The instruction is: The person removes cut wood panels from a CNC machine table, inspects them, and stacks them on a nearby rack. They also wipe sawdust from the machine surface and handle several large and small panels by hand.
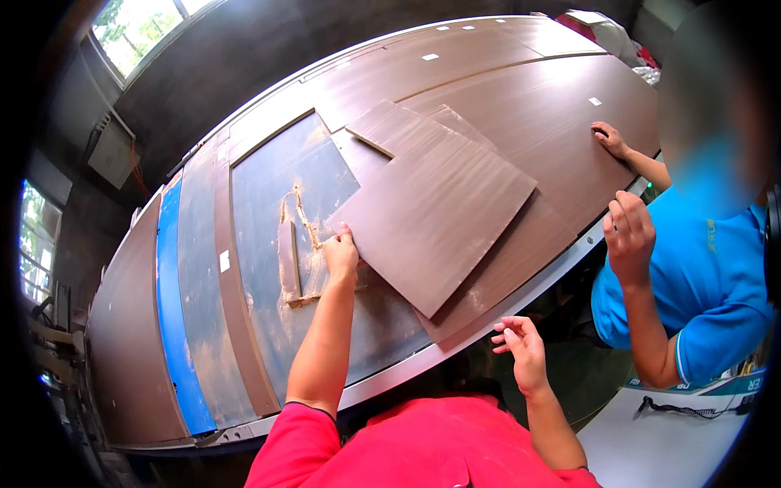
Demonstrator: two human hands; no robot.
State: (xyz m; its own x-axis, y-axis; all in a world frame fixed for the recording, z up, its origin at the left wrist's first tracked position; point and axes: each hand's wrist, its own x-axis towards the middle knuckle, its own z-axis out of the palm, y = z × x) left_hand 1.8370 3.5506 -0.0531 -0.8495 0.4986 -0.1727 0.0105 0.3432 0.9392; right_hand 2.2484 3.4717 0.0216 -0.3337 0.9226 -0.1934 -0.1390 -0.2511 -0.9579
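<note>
1. Shirt of bright red cloth: yours, at the lower edge, short sleeves.
2. Your bare right hand: empty, fingers loosely curled, raised near the long grey metal table edge, well apart from your other hand.
3. Your bare left hand: gripping the left corner of the brown wood-grain flat panel, thumb on top; fingers partly hidden.
4. That panel: mid-table, slanted, lying over a larger brown board, which shows past its lower and right edges.
5. Left of the panel: scuffed grey-blue flat surface. On it, just beside your left hand, narrow brown strip with tan, crumbly residue around it.
6. Further left: long bright-blue strip, between grey and brown boards.
7. On your right: co-worker in light-blue polo shirt. One hand raised, fingers bent; other hand on the tabletop boards.
8. Far side: more brown boards with small white labels; bright glass window behind.
</note>
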